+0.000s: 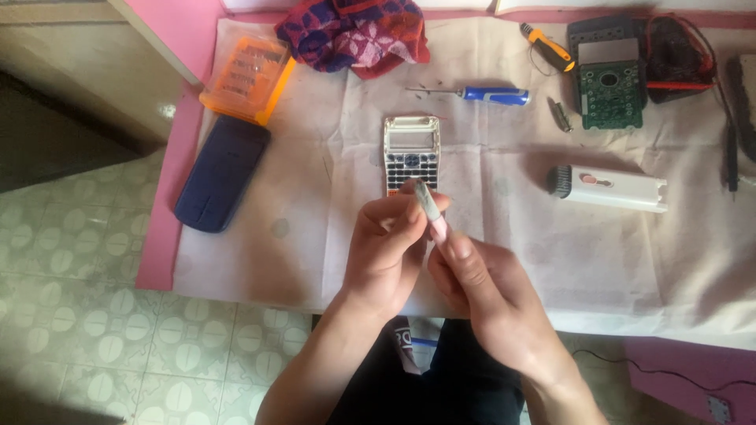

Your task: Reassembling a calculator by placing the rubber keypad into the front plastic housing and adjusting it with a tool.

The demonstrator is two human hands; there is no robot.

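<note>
Both hands meet over the near edge of the table [315, 275], which is covered with a white sheet. Left hand [386, 248] and right hand [472, 279] share one small pale stick-like piece [429, 208], tilted, top end grey-white, lower end pinkish. Left fingers [417, 212] pinch its upper part; right fingers [453, 244] are closed on its lower part. The piece is held just above and near of a calculator [411, 153] that lies flat on the sheet, screen end far, partly hidden by the hands.

Far right of it: blue-handled screwdriver [480, 95]. Right: white cylindrical device with dark brush-like head [610, 187]. Far right corner: green circuit board [610, 94] on a dark case, orange-handled tool [547, 46], dark cables. Left: dark blue cover [222, 173], orange bit case [248, 77] just far of it. Far centre: red and purple patterned cloth [354, 33]. Tiled floor at left.
</note>
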